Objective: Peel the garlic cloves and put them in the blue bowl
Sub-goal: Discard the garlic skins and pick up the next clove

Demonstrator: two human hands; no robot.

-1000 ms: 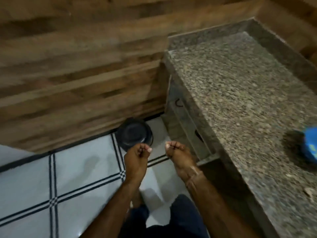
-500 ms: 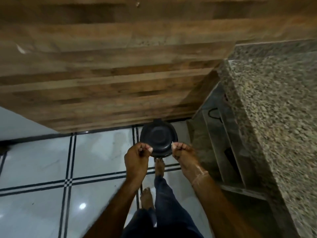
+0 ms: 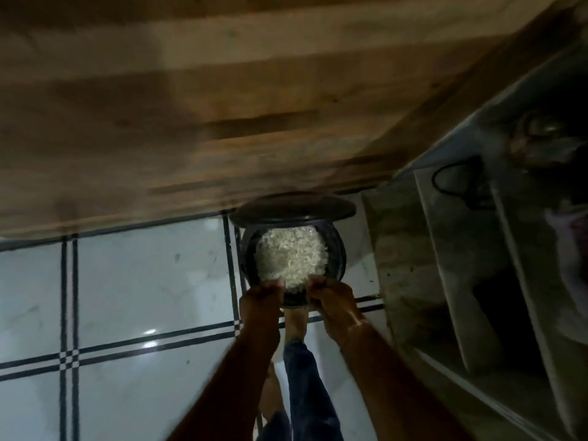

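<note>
Inside black bin [image 3: 336, 253], pale flaky scraps [image 3: 291, 256]

Tiled floor [image 3: 143, 281]; black bin [image 3: 339, 249] on it

Both forearms [image 3: 229, 377] are bare from the left grip [image 3: 261, 302] and the right grip [image 3: 332, 303] back to the lower edge of the view. A thin pale band [image 3: 355, 323] crosses the wrist just behind the right grip. Below and between the grips run dark blue trousers [image 3: 305, 380], the legs ending in bare feet [image 3: 294, 324], blurred in the dim light.
</note>
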